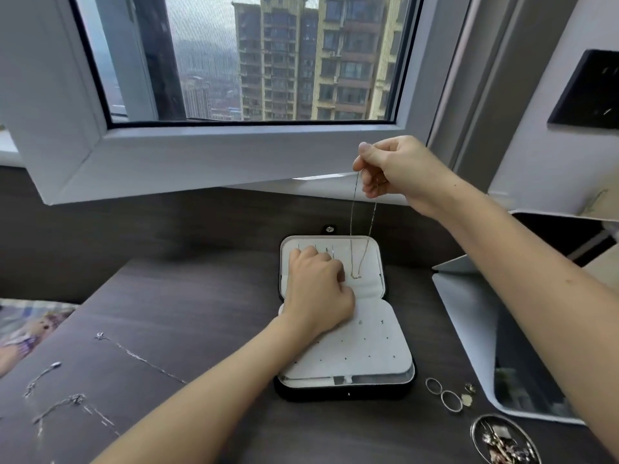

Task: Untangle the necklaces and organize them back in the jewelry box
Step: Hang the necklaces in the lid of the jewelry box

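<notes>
Above the open jewelry box [368, 349], my right hand [398, 169] pinches the gold necklace [351, 256], pendant at its lid [371, 286]. My left hand [318, 289] lies curled there, grip unclear. Chain likely light, limp, snag-prone; hold near clasp.

Bare forearms [207, 380] end in left hand [318, 286] and right hand [395, 169], the right speckled.
</notes>
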`<action>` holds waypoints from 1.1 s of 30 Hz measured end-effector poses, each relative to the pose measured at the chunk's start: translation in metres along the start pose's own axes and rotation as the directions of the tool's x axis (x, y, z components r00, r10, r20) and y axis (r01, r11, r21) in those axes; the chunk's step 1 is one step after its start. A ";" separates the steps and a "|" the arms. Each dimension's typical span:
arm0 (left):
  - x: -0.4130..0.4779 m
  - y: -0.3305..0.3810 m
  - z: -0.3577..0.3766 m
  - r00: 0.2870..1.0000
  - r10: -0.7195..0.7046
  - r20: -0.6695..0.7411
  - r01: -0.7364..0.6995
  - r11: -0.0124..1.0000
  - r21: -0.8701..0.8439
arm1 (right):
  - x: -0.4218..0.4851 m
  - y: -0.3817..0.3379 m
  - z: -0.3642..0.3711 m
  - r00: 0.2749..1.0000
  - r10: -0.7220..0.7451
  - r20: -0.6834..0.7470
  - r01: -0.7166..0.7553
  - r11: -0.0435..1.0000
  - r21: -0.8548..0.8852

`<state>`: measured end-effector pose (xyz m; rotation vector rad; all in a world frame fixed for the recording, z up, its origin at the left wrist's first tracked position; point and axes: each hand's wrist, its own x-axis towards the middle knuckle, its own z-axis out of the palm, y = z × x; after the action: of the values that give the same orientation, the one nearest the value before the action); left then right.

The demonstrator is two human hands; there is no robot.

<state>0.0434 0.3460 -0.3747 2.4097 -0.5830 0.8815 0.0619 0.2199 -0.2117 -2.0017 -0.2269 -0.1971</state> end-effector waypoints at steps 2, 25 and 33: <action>0.000 0.001 -0.002 0.999 0.027 -0.023 -0.027 1.000 -0.010 | -0.002 0.000 -0.001 1.000 -0.008 0.015 0.008 1.000 -0.006; -0.002 0.005 -0.010 0.997 0.080 -0.009 -0.080 0.997 0.010 | -0.037 0.058 0.039 0.959 -0.280 -0.042 0.094 0.454 -0.886; -0.003 0.007 -0.011 0.996 0.092 -0.004 -0.092 0.996 0.000 | -0.036 0.065 0.045 0.928 -0.216 -0.303 -0.103 0.634 -0.767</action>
<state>0.0326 0.3480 -0.3670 2.3967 -0.6980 0.9235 0.0448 0.2305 -0.2960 -2.7644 0.0680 -0.8358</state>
